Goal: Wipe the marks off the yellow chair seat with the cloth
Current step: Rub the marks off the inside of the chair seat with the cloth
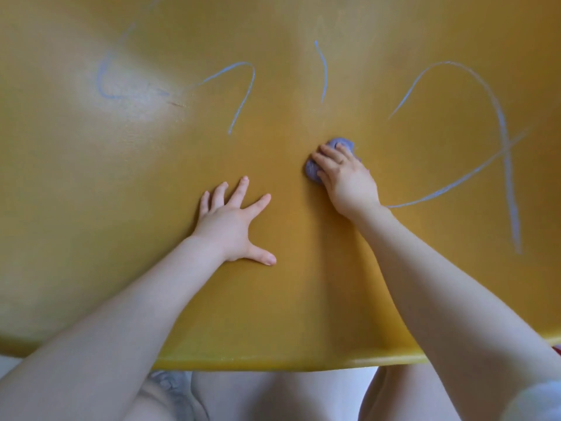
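Head view puts me right over the yellow chair seat point(91, 208), which fills nearly the whole frame; its smooth, glossy surface catches a pale glare at upper left, and its rounded front edge point(273, 361) curves along the bottom, the only border I can see. Going from the left, I have wide bare room on the seat before the first chalky pale-blue mark point(104, 80), a loop partly washed out by the glare. Next comes a hooked stroke point(246, 92), then a short curved line point(324, 71) near the top middle, and on the right a large looping scrawl point(502, 123) crossed by a long diagonal. I count four separate marks, all powdery and thin.

My left hand point(229, 223) lies flat on the seat with all fingers spread wide, holding nothing, on unmarked surface below the hooked stroke. Just to its right, with a gap of bare yellow between them, my right hand point(343, 174) presses palm-down on the cloth point(312, 170), fingers curled over it. The cloth is one small bluish-purple wad, bunched and wrinkled, showing only at my fingertips and along the left side of the hand. It sits on the seat's middle, below the short curved line and left of the big scrawl, touching neither.
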`<state>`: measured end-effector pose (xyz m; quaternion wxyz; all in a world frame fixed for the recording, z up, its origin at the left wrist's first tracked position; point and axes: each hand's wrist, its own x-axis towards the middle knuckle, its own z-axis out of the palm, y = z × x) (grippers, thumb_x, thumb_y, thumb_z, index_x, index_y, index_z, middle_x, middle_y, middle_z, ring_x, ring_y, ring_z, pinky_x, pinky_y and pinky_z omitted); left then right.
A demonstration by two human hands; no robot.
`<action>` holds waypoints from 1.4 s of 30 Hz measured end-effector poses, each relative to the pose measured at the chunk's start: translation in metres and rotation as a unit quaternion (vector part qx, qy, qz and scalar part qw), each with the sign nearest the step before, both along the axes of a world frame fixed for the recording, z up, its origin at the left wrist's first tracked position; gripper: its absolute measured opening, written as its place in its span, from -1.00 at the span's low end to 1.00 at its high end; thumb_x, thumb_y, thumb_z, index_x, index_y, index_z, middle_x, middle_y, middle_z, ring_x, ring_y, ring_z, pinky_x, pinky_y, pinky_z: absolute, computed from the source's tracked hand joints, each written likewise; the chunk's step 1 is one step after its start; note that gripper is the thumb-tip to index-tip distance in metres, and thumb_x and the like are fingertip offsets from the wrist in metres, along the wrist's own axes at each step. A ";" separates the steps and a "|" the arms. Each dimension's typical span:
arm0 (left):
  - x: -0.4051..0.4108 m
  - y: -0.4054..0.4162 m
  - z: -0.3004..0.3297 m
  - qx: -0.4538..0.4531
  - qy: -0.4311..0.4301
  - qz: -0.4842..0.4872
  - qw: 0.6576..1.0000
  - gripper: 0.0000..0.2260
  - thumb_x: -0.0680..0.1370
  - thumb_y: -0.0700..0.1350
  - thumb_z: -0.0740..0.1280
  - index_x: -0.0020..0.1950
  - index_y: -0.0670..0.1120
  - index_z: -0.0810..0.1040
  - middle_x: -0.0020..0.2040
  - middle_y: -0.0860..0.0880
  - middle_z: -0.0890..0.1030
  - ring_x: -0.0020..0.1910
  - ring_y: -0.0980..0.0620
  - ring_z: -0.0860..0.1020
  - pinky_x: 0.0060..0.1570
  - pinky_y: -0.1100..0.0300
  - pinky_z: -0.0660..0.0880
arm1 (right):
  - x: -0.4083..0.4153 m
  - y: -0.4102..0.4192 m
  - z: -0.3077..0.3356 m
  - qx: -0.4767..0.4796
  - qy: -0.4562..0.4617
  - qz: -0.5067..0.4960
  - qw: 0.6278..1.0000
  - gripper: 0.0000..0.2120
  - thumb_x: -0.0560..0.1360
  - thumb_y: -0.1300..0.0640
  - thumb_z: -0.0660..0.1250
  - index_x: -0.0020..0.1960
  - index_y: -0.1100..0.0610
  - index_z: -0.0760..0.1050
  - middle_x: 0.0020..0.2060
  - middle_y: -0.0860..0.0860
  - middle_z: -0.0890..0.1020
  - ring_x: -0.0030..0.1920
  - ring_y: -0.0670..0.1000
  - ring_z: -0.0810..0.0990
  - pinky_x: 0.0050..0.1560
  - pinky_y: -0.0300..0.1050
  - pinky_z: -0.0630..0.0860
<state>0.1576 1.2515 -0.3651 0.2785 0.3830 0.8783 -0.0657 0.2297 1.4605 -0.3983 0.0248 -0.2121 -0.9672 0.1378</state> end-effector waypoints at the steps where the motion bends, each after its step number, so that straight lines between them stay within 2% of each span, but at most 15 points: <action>1: 0.000 0.000 0.000 0.000 0.002 0.000 1.000 -0.01 0.22 0.40 0.38 0.48 0.29 -0.14 0.51 0.04 -0.35 0.49 -0.16 -0.27 0.44 -0.10 -0.26 | -0.010 0.010 0.000 0.007 0.003 -0.006 1.000 -0.64 0.59 0.12 0.11 0.38 0.05 0.32 0.43 0.01 0.29 0.45 0.10 0.16 0.37 0.05 0.18; 6: 0.001 0.002 0.002 -0.006 0.008 0.001 1.000 0.00 0.21 0.40 0.38 0.48 0.28 -0.12 0.52 0.03 -0.32 0.50 -0.16 -0.24 0.45 -0.11 -0.23 | -0.009 0.007 0.004 0.000 -0.013 -0.025 1.000 -0.61 0.59 0.14 0.11 0.41 0.10 0.26 0.46 0.06 0.23 0.46 0.13 0.13 0.38 0.05 0.16; 11: 0.002 0.004 0.006 -0.013 0.006 0.002 1.000 0.00 0.21 0.40 0.39 0.49 0.27 -0.11 0.53 0.02 -0.31 0.50 -0.17 -0.22 0.45 -0.14 -0.20 | 0.097 -0.090 0.014 -0.079 -0.026 0.028 0.996 -0.47 0.50 -0.15 -0.03 0.34 0.08 0.38 0.34 0.09 0.43 0.37 0.19 0.34 0.29 0.13 0.32; 14: 0.002 0.005 0.010 -0.024 0.003 -0.001 1.000 0.01 0.21 0.40 0.39 0.49 0.26 -0.11 0.53 0.00 -0.30 0.50 -0.20 -0.20 0.45 -0.16 -0.16 | 0.131 -0.119 0.027 -0.067 -0.051 0.066 0.994 -0.49 0.52 -0.16 -0.07 0.28 0.05 0.44 0.27 0.07 0.52 0.27 0.19 0.46 0.15 0.16 0.45; 15: 0.002 0.006 0.011 -0.028 0.004 -0.003 1.000 0.01 0.21 0.40 0.40 0.49 0.26 -0.11 0.53 -0.01 -0.29 0.50 -0.20 -0.19 0.46 -0.17 -0.15 | 0.130 -0.118 0.030 -0.075 -0.069 0.076 0.992 -0.48 0.52 -0.15 -0.08 0.29 0.04 0.43 0.29 0.07 0.50 0.29 0.18 0.44 0.17 0.14 0.45; 17: 0.003 0.007 0.013 -0.038 0.009 -0.009 0.999 0.01 0.21 0.40 0.39 0.49 0.25 -0.12 0.53 -0.02 -0.28 0.50 -0.21 -0.18 0.46 -0.18 -0.12 | 0.117 -0.104 0.031 -0.085 -0.092 0.084 0.989 -0.52 0.54 -0.12 -0.07 0.37 0.01 0.33 0.40 0.03 0.35 0.41 0.13 0.27 0.30 0.09 0.31; 20: 0.003 0.008 0.012 -0.045 0.014 -0.013 0.999 0.01 0.23 0.40 0.38 0.49 0.24 -0.15 0.53 -0.03 -0.29 0.50 -0.22 -0.18 0.45 -0.18 -0.11 | 0.082 -0.063 0.019 -0.030 -0.122 0.062 0.990 -0.60 0.60 0.00 0.04 0.43 -0.02 0.20 0.48 -0.04 0.17 0.47 0.04 0.08 0.39 0.06 0.16; 25: 0.006 0.003 0.006 -0.033 0.019 -0.015 0.999 -0.02 0.28 0.39 0.35 0.51 0.20 -0.15 0.53 -0.05 -0.28 0.51 -0.19 -0.22 0.46 -0.13 -0.13 | 0.039 -0.023 0.008 0.031 -0.113 -0.057 0.991 -0.62 0.62 0.06 -0.01 0.44 0.00 0.14 0.49 -0.04 0.10 0.48 0.07 -0.01 0.41 0.02 0.05; 28: 0.009 -0.004 0.005 -0.011 0.020 -0.011 1.000 -0.06 0.31 0.40 0.31 0.52 0.18 -0.12 0.54 -0.02 -0.25 0.51 -0.13 -0.21 0.46 -0.07 -0.14 | 0.045 -0.038 0.008 0.023 -0.113 -0.069 0.991 -0.60 0.62 0.10 -0.04 0.45 -0.01 0.10 0.50 -0.05 0.08 0.49 0.07 -0.03 0.41 0.00 0.05; 30: 0.012 -0.007 0.003 0.004 0.018 -0.011 1.000 -0.10 0.34 0.38 0.30 0.52 0.16 -0.10 0.54 0.01 -0.23 0.52 -0.07 -0.19 0.46 -0.05 -0.14 | 0.064 -0.054 0.010 -0.007 -0.118 -0.047 0.992 -0.60 0.62 0.09 -0.02 0.44 -0.01 0.14 0.49 -0.04 0.12 0.48 0.06 0.01 0.41 0.03 0.08; 32: 0.017 -0.008 0.004 0.019 0.017 -0.031 0.999 -0.15 0.39 0.34 0.29 0.52 0.13 -0.07 0.55 0.03 -0.20 0.53 -0.03 -0.17 0.47 -0.02 -0.12 | 0.092 -0.074 0.015 -0.026 -0.086 -0.012 0.996 -0.63 0.59 0.09 0.07 0.39 0.03 0.29 0.43 0.03 0.28 0.44 0.11 0.17 0.38 0.09 0.24; 35: 0.023 -0.006 0.011 0.048 0.011 -0.085 0.995 -0.27 0.48 0.22 0.28 0.53 0.10 -0.02 0.55 0.02 -0.16 0.53 -0.03 -0.16 0.47 0.03 -0.13 | 0.136 -0.108 0.030 -0.016 -0.018 0.026 0.999 -0.65 0.47 0.01 0.12 0.13 0.07 0.56 0.15 0.09 0.61 0.17 0.19 0.55 0.02 0.12 0.57; 36: 0.024 -0.005 0.013 0.049 0.010 -0.100 0.994 -0.31 0.50 0.19 0.26 0.53 0.10 0.00 0.56 0.02 -0.15 0.53 -0.05 -0.16 0.47 0.03 -0.15 | 0.148 -0.116 0.034 -0.019 -0.011 0.035 0.999 -0.63 0.45 -0.02 0.10 0.09 0.05 0.58 0.09 0.07 0.64 0.10 0.18 0.59 -0.06 0.09 0.60; 38: 0.029 0.000 0.016 0.037 0.011 -0.132 0.990 -0.34 0.52 0.18 0.24 0.53 0.09 0.01 0.56 0.01 -0.13 0.52 -0.07 -0.16 0.46 0.01 -0.15 | 0.165 -0.129 0.037 -0.023 -0.010 0.051 0.998 -0.63 0.44 -0.05 0.09 0.07 0.02 0.58 0.07 0.04 0.65 0.08 0.15 0.61 -0.07 0.04 0.60; 42: 0.043 0.009 0.014 -0.005 -0.042 -0.133 0.990 -0.15 0.41 0.30 0.30 0.53 0.08 -0.07 0.55 -0.02 -0.18 0.53 -0.09 -0.15 0.49 -0.02 -0.07 | 0.170 -0.129 0.034 -0.043 -0.025 0.071 0.996 -0.60 0.46 -0.09 0.08 0.11 0.02 0.57 0.10 0.05 0.63 0.11 0.16 0.59 -0.04 0.09 0.56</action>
